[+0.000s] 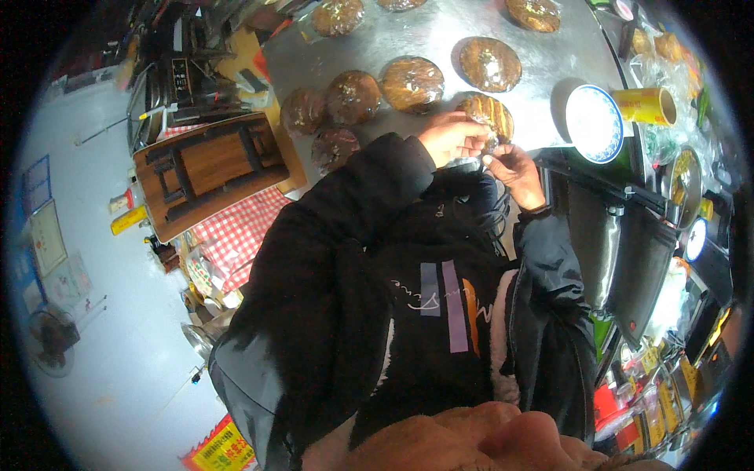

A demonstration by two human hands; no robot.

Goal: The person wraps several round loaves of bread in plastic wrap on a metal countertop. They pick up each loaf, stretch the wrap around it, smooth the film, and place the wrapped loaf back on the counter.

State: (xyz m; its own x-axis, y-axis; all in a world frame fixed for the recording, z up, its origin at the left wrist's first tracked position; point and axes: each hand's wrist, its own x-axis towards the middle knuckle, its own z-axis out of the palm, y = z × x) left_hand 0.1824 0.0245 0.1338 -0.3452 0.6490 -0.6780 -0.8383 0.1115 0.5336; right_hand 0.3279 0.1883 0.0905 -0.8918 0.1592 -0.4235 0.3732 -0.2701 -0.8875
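Observation:
A round brown item with yellowish stripes, covered in shiny clear film, lies at the near edge of the metal tabletop. My left hand has its fingers closed on the film's near edge. Beside it my right hand pinches the same gathered edge between thumb and finger. What exactly lies between the fingertips is partly hidden. Several similar film-covered brown rounds, such as one just beyond and one to its left, are spread over the metal tabletop.
Right of my hands stand a white bowl with a blue rim and a yellow roll. On the left are a brown wooden folding table and a red-and-white checked cloth. Dark cabinets stand close on my right.

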